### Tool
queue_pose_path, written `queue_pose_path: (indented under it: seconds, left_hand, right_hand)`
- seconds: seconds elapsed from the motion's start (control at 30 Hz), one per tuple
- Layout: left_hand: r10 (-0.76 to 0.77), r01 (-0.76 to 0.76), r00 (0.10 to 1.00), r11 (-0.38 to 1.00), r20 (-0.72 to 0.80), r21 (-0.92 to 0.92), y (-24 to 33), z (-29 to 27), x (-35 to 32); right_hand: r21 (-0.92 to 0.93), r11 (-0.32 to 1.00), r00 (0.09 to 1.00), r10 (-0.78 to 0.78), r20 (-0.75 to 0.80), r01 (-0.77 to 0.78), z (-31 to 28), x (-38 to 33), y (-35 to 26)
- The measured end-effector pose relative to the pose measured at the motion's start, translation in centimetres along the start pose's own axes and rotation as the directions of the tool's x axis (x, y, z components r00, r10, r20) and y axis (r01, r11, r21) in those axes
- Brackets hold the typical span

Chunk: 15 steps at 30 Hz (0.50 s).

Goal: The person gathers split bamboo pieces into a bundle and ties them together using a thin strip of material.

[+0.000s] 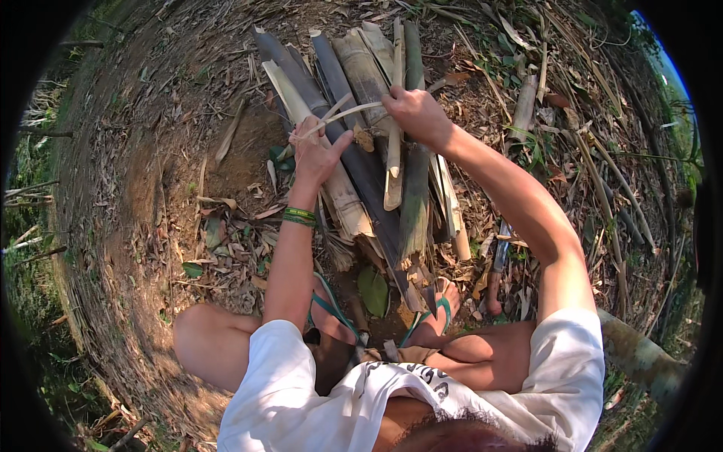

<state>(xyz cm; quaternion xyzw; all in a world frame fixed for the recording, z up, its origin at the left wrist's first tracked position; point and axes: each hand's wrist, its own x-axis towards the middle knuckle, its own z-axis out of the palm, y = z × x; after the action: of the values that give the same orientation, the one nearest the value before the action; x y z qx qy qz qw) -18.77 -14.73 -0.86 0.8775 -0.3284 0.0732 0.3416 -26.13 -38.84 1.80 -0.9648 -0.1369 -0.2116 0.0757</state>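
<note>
A pile of split bamboo pieces [352, 202] lies on the ground in front of me, the pieces running away from my feet side by side. Across it stretches a thin pale bamboo strip [352, 111], pulled fairly straight between my hands. My right hand [416, 117] is closed in a fist around the strip's right end, above the right side of the pile. At the left side, my left hand [315, 154] grips the other end with curled fingers while its thumb points out to the right. A short loose end of the strip crosses near the left fingers.
My sandalled feet [437, 316] are at the near end of the pile, with a green leaf [373, 291] between them. To the right lies a long tool with a brown handle [494, 297]. Dry leaves, sticks and a bamboo piece [525, 105] litter the slope.
</note>
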Motion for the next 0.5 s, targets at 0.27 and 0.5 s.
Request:
queue_pose_path:
  seconds: [0.27, 0.5]
  left_hand:
    - [-0.325, 0.289, 0.946, 0.853, -0.008, -0.435, 1.3, 0.7, 1.8]
    - [-0.330, 0.294, 0.943, 0.877, -0.032, -0.381, 0.5, 1.1, 1.4]
  right_hand:
    - [0.281, 0.928, 0.970, 0.238, 0.053, -0.243, -1.3, 0.1, -0.4]
    - [0.270, 0.394, 0.469, 0.603, 0.646, -0.879, -4.2, -4.0, -3.9]
